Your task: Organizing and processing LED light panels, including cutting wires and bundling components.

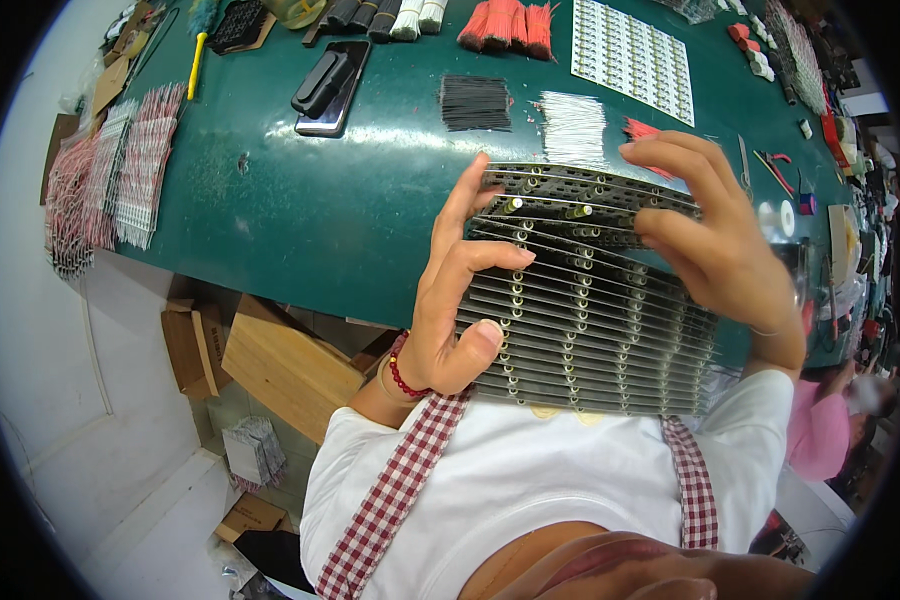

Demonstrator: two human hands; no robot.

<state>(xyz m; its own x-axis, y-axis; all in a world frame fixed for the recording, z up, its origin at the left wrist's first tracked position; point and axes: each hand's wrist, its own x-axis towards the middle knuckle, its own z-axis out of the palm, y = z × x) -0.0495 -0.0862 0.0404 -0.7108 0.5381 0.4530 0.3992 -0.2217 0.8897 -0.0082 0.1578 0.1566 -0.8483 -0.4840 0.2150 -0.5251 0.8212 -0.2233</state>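
A fanned stack of long, thin metallic strips (590, 320), each studded with small round components, is held against the chest, just above the near edge of the green surface (300, 210). The left hand (455, 300) is clamped on the stack's left end, with the thumb pressed to the lower strips and the fingers (490, 258) laid across the upper ones. The right hand (715, 235) is curled over the upper right part, its fingertips resting on the top strips. For the sorting to be done well, the left grip is best kept firm so the strips stay aligned, while single strips are parted lightly by the right fingertips; bending should be avoided, since the strips look thin and springy. Just beyond the stack, bundles of black wires (475, 103), white wires (573, 128) and red wires (638, 130) lie close to the right fingers and could be brushed. Farther off, a dark phone (330, 85), a panel of small parts (632, 58) and red bristle bundles (508, 25) are seen. At the left edge, racks of red-and-white pieces (120, 170) overhang the surface.
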